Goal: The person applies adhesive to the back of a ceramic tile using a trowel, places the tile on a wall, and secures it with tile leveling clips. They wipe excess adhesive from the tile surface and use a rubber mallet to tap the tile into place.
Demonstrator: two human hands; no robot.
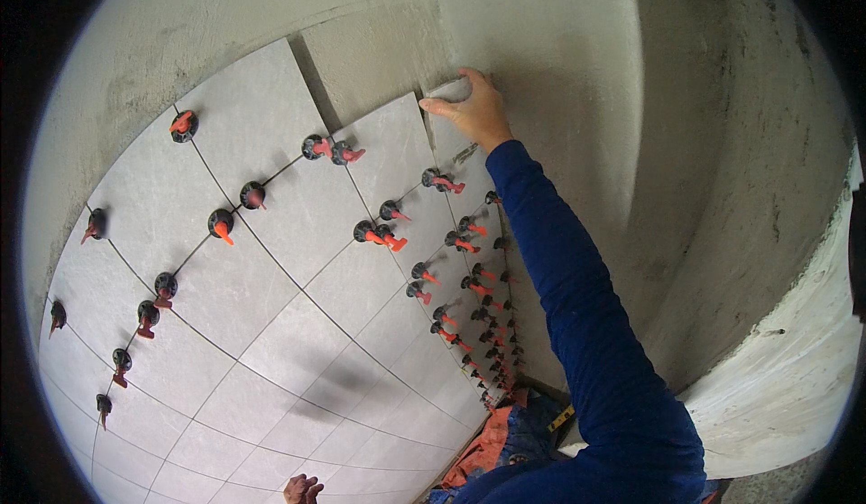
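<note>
My right hand (476, 116) reaches up in its blue sleeve and grips a narrow grey tile piece (446, 131) at the upper edge of the tiled wall (230, 323), thumb across its face, fingers over the top. A dark gap separates this piece from the tile (383, 147) to its left. Red-and-black levelling clips (431, 181) stand along the joints just below. My left hand (301, 491) shows at the lower edge over the tiles, partly cut off, fingers loosely bent and apart, with nothing visible in them.
Bare plastered wall (361, 30) rises above the tiles. At right, a rough plastered surface (695, 188) meets a curved whitish surface (767, 405). Down at the bottom lie a crumpled orange-and-blue cloth or bag (483, 441) and a yellow tool (561, 418), partly hidden by my arm.
</note>
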